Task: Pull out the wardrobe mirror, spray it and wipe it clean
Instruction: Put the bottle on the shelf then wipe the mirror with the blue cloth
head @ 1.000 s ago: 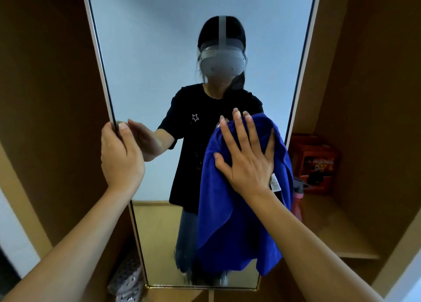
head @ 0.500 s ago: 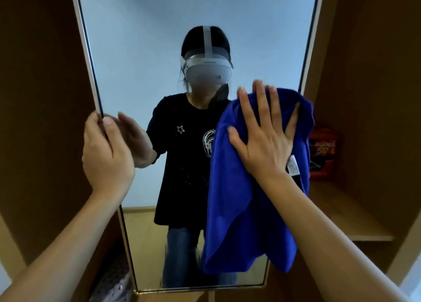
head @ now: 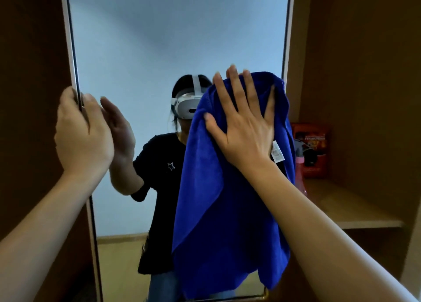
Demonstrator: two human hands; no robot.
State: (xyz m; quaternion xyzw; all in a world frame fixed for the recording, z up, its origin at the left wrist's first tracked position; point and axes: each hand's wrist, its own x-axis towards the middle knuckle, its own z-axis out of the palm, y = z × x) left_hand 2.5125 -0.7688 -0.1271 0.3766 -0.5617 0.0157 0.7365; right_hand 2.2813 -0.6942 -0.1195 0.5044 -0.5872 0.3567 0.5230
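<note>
- Mirror [head: 148,51] stands upright in front of me, tall panel in a thin pale frame, inside the brown wardrobe [head: 32,51]. Its bottom edge shows at the lower frame.
- My left hand [head: 82,137] is on the mirror's left edge; fingers [head: 68,101] wrapped round the frame, thumb on the glass side, clamped on it.
- My right hand [head: 246,128] is flat on a blue cloth [head: 223,222], pressing it to the glass on the right half of the mirror. Fingers spread apart and straight, pointing up, thumb out to the left.
- Cloth hangs down from under the palm in long folds, reaching nearly to the mirror's bottom edge. Small white care label [head: 277,152] sticks out just right of my wrist.
- Glass reflects a person in a black T-shirt with a small star print and a white headset; the cloth covers much of that reflection.
- Right of the mirror is an open wardrobe compartment with a wooden shelf [head: 355,210].
- On that shelf, at the back: a red-orange box [head: 316,137] with printed graphics; print too blurred to read.
- In front of the box, just beside the mirror frame: a pink spray bottle [head: 300,171] with a dark trigger head, partly hidden behind the cloth. Can't tell how full it is.
- Rest of the shelf surface shows bare wood.
</note>
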